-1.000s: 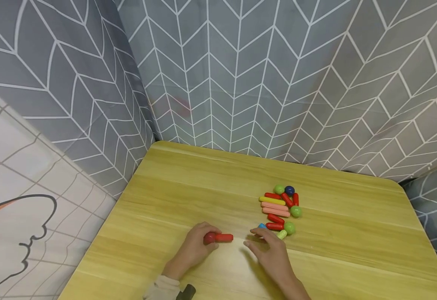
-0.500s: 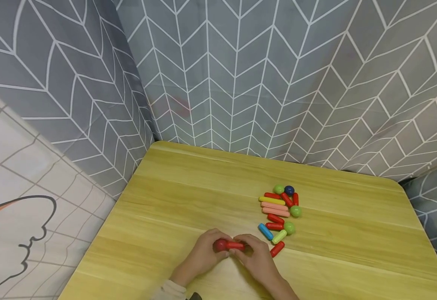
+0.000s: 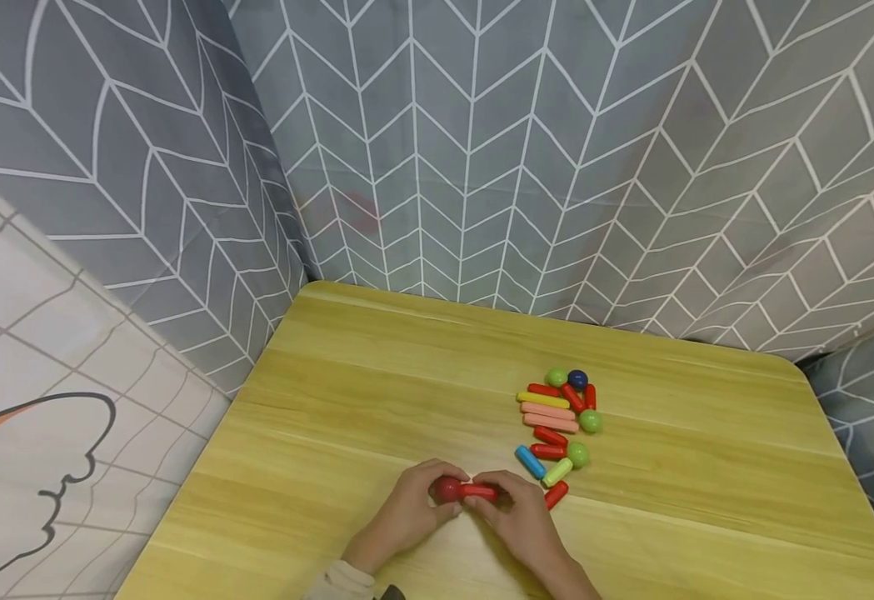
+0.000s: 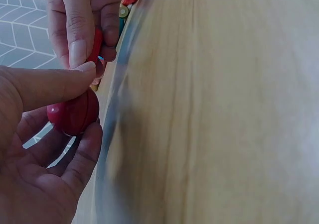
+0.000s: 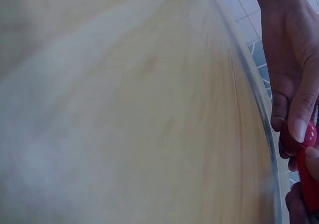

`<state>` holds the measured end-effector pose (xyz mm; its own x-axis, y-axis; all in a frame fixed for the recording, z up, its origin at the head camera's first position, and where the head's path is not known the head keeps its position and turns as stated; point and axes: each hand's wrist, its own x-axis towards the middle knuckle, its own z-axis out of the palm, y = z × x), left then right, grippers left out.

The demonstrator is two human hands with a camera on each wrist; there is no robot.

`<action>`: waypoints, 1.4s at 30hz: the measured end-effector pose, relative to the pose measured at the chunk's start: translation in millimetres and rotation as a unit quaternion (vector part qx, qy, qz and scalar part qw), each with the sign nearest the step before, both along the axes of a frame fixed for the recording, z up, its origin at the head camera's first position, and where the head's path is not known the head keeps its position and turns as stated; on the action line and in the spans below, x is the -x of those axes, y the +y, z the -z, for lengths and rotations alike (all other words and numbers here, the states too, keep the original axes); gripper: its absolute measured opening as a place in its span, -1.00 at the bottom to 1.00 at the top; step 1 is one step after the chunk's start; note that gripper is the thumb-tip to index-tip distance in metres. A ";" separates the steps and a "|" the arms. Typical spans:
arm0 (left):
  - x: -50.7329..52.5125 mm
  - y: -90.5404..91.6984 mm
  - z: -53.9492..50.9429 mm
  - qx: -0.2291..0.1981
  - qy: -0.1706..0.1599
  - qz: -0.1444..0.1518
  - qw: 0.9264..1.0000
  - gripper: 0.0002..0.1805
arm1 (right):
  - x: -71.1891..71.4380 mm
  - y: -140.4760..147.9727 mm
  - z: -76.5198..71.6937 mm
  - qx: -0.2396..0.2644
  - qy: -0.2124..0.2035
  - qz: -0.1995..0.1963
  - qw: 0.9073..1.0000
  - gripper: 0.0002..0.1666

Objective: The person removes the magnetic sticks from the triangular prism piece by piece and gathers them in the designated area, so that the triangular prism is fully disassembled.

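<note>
In the head view my left hand [image 3: 410,507] holds a dark red, shiny ball [image 3: 448,489] between thumb and fingers, low over the front middle of the table. A short red toy rod [image 3: 479,492] meets the ball's right side. My right hand [image 3: 521,515] pinches this rod between thumb and fingers. In the left wrist view the ball [image 4: 75,114] shows a seam round it, and the rod [image 4: 96,45] is partly covered by fingers. The right wrist view has the rod [image 5: 309,181] and ball end to end at its right edge.
Right of my hands lie a blue rod [image 3: 530,462], a light green rod [image 3: 557,473] and a red rod [image 3: 556,495]. Farther back are green balls [image 3: 590,421], a dark blue ball [image 3: 577,379], a yellow rod [image 3: 543,400], pink rods [image 3: 551,422] and several red rods. Patterned curtains border the table [image 3: 377,358].
My right hand has come left and taken hold of the red rod's free end. My left hand, with ball and rod, has shifted right and slightly nearer. The rods behind my right hand have come into view.
</note>
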<state>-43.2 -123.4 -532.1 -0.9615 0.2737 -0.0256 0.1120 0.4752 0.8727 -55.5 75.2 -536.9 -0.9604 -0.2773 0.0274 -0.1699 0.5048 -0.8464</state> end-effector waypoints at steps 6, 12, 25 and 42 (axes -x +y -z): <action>1.3 2.2 -0.2 -0.022 -0.002 0.005 1.000 -0.67 | -0.7 0.9 -1.1 -0.004 0.021 0.003 1.000 -0.74; 3.7 7.0 0.6 -0.013 -0.002 0.000 1.000 -0.69 | -1.1 1.8 -3.5 -0.013 0.039 0.015 0.999 -0.76; 15.6 26.8 -5.3 0.030 -0.001 -0.023 0.999 -0.70 | 0.9 10.3 -10.7 -0.028 0.010 0.079 0.996 -0.78; 57.0 46.5 -5.2 0.022 0.017 -0.017 0.999 -0.69 | -14.3 82.1 -22.2 -0.004 -0.130 0.210 0.969 -0.66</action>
